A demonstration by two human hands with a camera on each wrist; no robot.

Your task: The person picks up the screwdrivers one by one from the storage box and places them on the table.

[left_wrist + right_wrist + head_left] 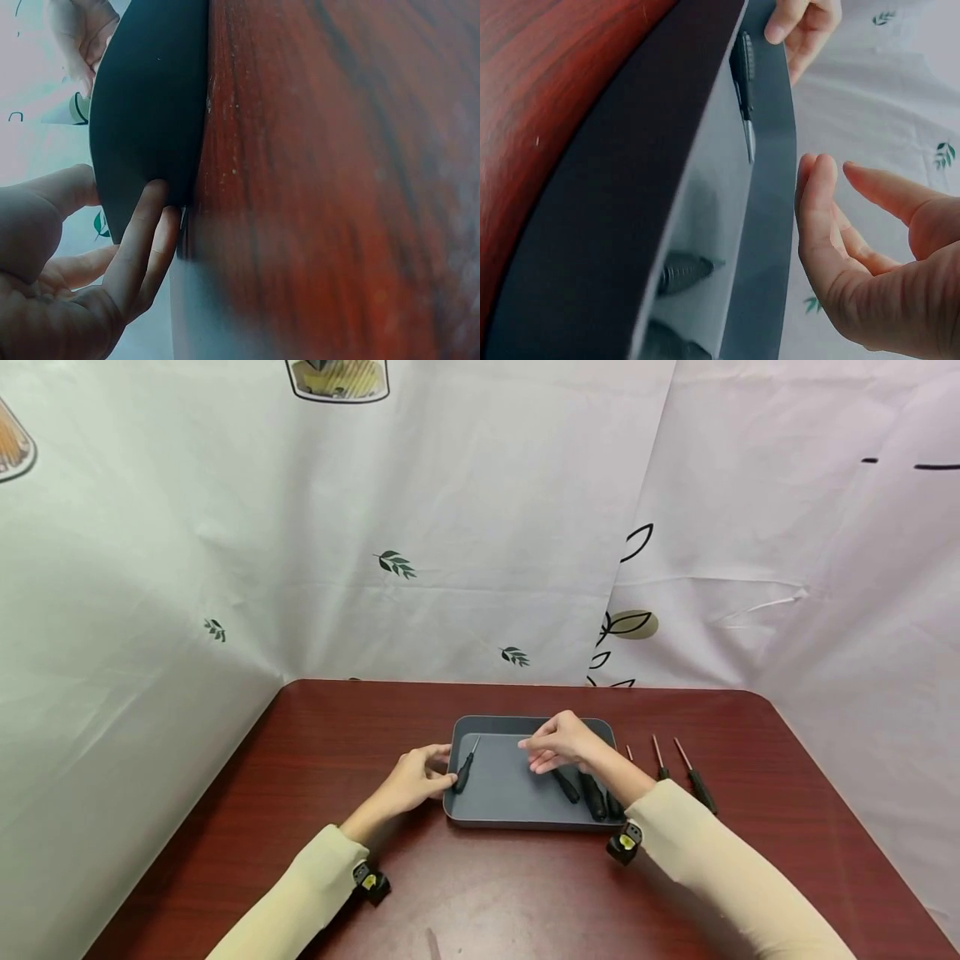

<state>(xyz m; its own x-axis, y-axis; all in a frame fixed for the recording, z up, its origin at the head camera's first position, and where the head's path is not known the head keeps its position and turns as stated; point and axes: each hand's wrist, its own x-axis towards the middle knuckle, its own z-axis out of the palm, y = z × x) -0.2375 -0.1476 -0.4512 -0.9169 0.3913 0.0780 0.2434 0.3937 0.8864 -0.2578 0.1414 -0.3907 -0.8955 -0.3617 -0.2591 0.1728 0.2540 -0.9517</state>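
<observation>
A grey rectangular tray (502, 797) sits on the table with several black-handled screwdrivers in it. Along its left wall lies one screwdriver (463, 773), shaft pointing away. More are grouped at the right end, among them a slim screwdriver (566, 787) and one with a thick handle (592, 795); my right forearm partly covers this group. My left hand (412, 779) grips the tray's left wall, thumb at the rim and fingers against the outer side (150, 97). Over the tray's middle hovers my right hand (558, 743), fingers loosely bent, nothing between thumb and fingertips (821, 169).
Right of the tray, screwdrivers with reddish shafts lie on the brown table (360, 718), including one near the right (702, 790) and another beside it (658, 753), partly behind my sleeve. A white patterned curtain (465, 527) hangs behind the table.
</observation>
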